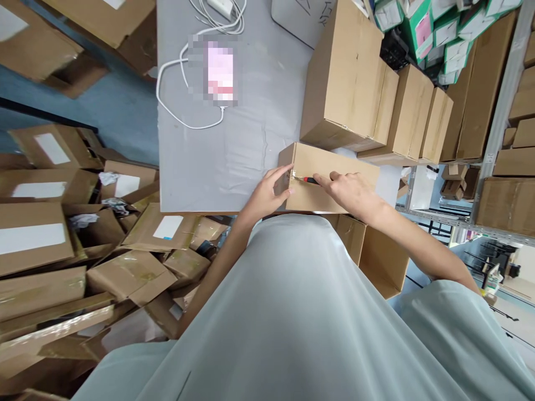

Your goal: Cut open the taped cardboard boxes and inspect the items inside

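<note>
A closed cardboard box [355,165] lies at the front edge of the table, close against my body. My right hand [345,189] is closed around a utility knife [310,180], of which a red and black end shows. The tip of the knife meets the top of the box near its left end, by a shiny bit of tape. My left hand [270,192] rests at the box's left end, thumb and fingers spread apart, steadying that side. Most of the knife's handle is hidden in my right palm.
Several cardboard boxes [351,72] stand behind on the grey table [251,150]. A blurred phone [220,72] with a white cable [190,125] lies at the back left. Opened boxes [131,273] are heaped on the floor to the left. Metal shelving [487,161] rises at the right.
</note>
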A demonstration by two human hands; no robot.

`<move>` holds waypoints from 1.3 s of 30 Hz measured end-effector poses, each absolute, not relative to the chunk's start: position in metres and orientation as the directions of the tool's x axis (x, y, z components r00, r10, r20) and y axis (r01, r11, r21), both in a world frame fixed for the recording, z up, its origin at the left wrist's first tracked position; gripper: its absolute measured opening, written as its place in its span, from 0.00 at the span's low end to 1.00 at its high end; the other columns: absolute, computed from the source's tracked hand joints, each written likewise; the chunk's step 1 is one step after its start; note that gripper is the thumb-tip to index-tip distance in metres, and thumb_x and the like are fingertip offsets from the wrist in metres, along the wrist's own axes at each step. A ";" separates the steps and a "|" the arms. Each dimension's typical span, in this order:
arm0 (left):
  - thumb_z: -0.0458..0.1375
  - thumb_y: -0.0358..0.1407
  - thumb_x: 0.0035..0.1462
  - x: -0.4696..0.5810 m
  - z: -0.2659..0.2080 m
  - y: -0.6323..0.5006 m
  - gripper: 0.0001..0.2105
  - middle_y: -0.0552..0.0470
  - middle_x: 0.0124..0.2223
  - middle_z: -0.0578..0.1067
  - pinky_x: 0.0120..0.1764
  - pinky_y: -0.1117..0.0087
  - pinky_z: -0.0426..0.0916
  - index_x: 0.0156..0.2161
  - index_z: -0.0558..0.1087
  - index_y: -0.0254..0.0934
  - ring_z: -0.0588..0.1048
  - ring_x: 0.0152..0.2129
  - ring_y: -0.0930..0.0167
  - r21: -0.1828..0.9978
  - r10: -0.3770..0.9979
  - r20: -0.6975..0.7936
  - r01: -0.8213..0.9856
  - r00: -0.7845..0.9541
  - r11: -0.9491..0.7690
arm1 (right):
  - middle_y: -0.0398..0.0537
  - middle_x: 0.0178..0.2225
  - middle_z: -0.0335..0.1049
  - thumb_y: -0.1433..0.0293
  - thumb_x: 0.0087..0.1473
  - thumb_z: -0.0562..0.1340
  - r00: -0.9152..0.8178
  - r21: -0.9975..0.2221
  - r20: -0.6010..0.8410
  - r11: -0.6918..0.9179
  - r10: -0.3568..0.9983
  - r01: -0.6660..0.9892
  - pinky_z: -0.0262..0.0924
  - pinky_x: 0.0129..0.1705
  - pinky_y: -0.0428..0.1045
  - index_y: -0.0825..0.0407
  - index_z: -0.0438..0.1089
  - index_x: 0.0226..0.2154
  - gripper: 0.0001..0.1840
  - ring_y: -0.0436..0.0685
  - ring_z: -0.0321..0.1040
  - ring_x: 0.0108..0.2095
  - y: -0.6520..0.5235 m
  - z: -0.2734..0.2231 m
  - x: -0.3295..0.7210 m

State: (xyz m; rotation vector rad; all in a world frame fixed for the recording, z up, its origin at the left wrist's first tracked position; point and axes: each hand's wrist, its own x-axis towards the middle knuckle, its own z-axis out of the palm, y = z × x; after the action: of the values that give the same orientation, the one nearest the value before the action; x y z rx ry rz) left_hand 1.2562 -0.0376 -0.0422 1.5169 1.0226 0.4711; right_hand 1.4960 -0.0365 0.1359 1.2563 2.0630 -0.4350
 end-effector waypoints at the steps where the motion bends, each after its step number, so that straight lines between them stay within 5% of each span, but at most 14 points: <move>1: 0.62 0.49 0.68 1.257 -0.044 -0.039 0.37 0.41 0.77 0.67 0.66 0.49 0.75 0.78 0.64 0.47 0.68 0.73 0.51 0.938 0.811 -0.253 0.340 0.527 0.072 | 0.62 0.45 0.83 0.78 0.74 0.50 -0.312 0.064 -0.682 0.479 0.661 0.875 0.57 0.35 0.52 0.50 0.62 0.74 0.31 0.62 0.80 0.37 -0.039 0.134 1.502; 10: 0.63 0.61 0.65 1.252 -0.063 -0.046 0.46 0.37 0.80 0.63 0.68 0.45 0.74 0.80 0.61 0.44 0.71 0.72 0.47 0.914 0.803 -0.375 0.329 0.464 0.236 | 0.63 0.42 0.83 0.64 0.79 0.55 -0.119 0.149 -0.659 0.284 0.742 0.947 0.56 0.38 0.53 0.49 0.73 0.67 0.21 0.61 0.79 0.35 -0.087 0.106 1.614; 17: 0.68 0.68 0.57 1.255 -0.053 -0.048 0.52 0.37 0.77 0.69 0.70 0.38 0.71 0.79 0.64 0.46 0.73 0.70 0.47 0.885 0.867 -0.396 0.378 0.302 0.272 | 0.59 0.46 0.83 0.65 0.80 0.54 0.025 0.250 -0.688 0.205 0.726 0.946 0.50 0.34 0.52 0.42 0.72 0.71 0.23 0.61 0.80 0.35 -0.124 0.103 1.704; 23: 0.72 0.67 0.53 1.262 -0.045 -0.054 0.50 0.41 0.74 0.75 0.71 0.38 0.70 0.76 0.66 0.51 0.75 0.69 0.48 0.834 0.896 -0.420 0.449 0.144 0.319 | 0.53 0.46 0.82 0.61 0.79 0.56 0.009 0.110 -0.636 0.080 0.772 0.991 0.53 0.33 0.50 0.37 0.72 0.71 0.23 0.60 0.79 0.35 -0.157 0.074 1.761; 28: 0.64 0.55 0.66 1.304 -0.041 -0.050 0.36 0.37 0.70 0.78 0.72 0.42 0.71 0.71 0.72 0.37 0.79 0.65 0.51 0.751 0.956 -0.282 0.602 -0.080 0.272 | 0.55 0.46 0.81 0.62 0.76 0.58 0.072 -0.089 -0.506 -0.135 0.859 0.987 0.60 0.38 0.52 0.41 0.79 0.65 0.22 0.62 0.78 0.38 -0.197 0.020 1.811; 30: 0.59 0.52 0.70 1.328 -0.042 -0.047 0.32 0.36 0.71 0.76 0.73 0.45 0.69 0.71 0.72 0.34 0.77 0.67 0.52 0.682 0.972 -0.176 0.692 -0.157 0.236 | 0.56 0.45 0.81 0.59 0.73 0.60 0.194 -0.309 -0.468 -0.366 0.862 0.878 0.63 0.41 0.53 0.47 0.82 0.59 0.21 0.64 0.77 0.40 -0.211 -0.017 1.826; 33: 0.54 0.50 0.75 1.351 -0.047 -0.044 0.30 0.34 0.72 0.75 0.74 0.44 0.66 0.73 0.70 0.35 0.74 0.70 0.51 0.558 0.969 -0.077 0.795 -0.236 0.238 | 0.51 0.32 0.78 0.45 0.61 0.68 0.380 -0.616 -0.584 -0.696 0.718 0.369 0.66 0.42 0.55 0.53 0.80 0.43 0.27 0.64 0.75 0.37 -0.223 -0.085 1.823; 35: 0.52 0.49 0.77 1.352 -0.051 -0.043 0.28 0.35 0.72 0.76 0.73 0.43 0.66 0.73 0.70 0.37 0.75 0.69 0.51 0.501 0.967 -0.040 0.833 -0.251 0.237 | 0.47 0.26 0.73 0.37 0.56 0.68 0.397 -0.641 -0.660 -0.753 0.638 0.145 0.68 0.40 0.55 0.51 0.73 0.35 0.32 0.63 0.74 0.32 -0.223 -0.130 1.799; 39: 0.51 0.48 0.76 1.327 -0.056 -0.032 0.27 0.36 0.69 0.79 0.70 0.49 0.70 0.69 0.73 0.35 0.78 0.66 0.53 0.487 0.973 0.008 0.850 -0.233 0.199 | 0.49 0.28 0.76 0.31 0.55 0.62 0.334 -0.655 -0.726 -0.753 0.602 -0.066 0.70 0.38 0.53 0.47 0.67 0.34 0.36 0.60 0.75 0.33 -0.206 -0.190 1.725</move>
State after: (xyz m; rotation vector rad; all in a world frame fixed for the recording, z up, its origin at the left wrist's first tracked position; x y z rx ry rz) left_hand 1.3266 -0.0319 -0.0556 1.7220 2.1777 0.5734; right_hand 1.7247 -0.2056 -0.1901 2.9902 0.6973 -2.1680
